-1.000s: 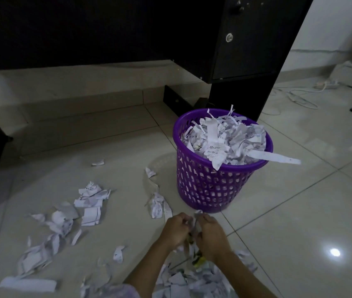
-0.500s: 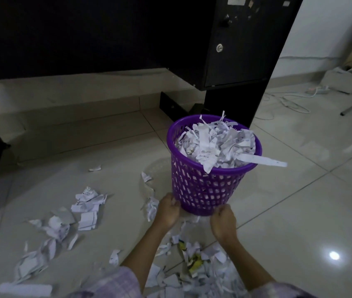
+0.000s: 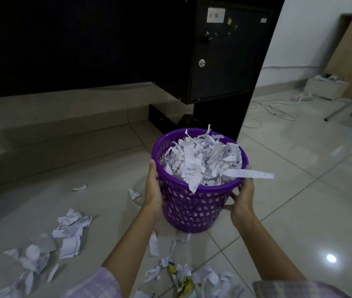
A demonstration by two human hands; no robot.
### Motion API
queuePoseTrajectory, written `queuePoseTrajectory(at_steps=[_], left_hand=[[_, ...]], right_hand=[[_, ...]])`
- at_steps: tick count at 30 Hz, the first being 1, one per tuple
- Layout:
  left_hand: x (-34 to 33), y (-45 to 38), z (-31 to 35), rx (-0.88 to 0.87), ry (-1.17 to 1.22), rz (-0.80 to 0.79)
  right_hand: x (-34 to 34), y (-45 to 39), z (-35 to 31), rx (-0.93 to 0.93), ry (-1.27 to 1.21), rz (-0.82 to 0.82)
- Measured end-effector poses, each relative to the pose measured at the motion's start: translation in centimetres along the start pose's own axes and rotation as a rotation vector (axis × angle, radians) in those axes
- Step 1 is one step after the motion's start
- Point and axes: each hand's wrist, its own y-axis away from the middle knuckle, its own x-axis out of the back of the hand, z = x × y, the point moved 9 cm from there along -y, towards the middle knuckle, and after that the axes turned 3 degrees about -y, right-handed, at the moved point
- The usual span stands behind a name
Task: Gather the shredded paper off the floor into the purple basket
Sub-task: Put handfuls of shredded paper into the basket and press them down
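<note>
The purple basket [image 3: 192,209], a perforated plastic bin, is heaped with shredded paper [image 3: 203,166], and one long strip hangs over its right rim. My left hand [image 3: 153,188] grips its left side just under the rim. My right hand [image 3: 242,196] holds the right side with fingers curled round the wall. The basket appears raised a little above the floor. Loose shredded paper lies on the tiles in a left pile [image 3: 69,229] and in a near pile [image 3: 190,276] between my forearms.
A black cabinet [image 3: 220,61] stands just behind the basket, with a dark recess to its left. White cables [image 3: 276,108] and a box [image 3: 325,88] lie on the floor at the right, beside metal legs [image 3: 346,108]. Small paper scraps [image 3: 80,187] dot the tiles further left.
My hands left the near paper pile and went to the basket's base, then slid up its sides. The basket now sits higher and closer to me.
</note>
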Motion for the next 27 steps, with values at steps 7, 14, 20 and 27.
queuePoseTrajectory(at_steps=[7, 14, 20, 27], left_hand=[[-0.2, -0.8, 0.1, -0.007, -0.097, 0.000], [-3.0, -0.5, 2.2, -0.012, -0.090, -0.106], [-6.6, 0.4, 1.0, 0.031, -0.104, -0.168], [-9.9, 1.3, -3.1, 0.098, -0.146, -0.255]], right_hand=[[0.0, -0.7, -0.8, 0.021, 0.093, -0.023], [0.5, -1.3, -4.1, 0.072, 0.117, -0.005], [4.2, -1.3, -6.4, 0.088, 0.131, 0.067], [9.7, -1.4, -6.4, 0.066, 0.170, 0.154]])
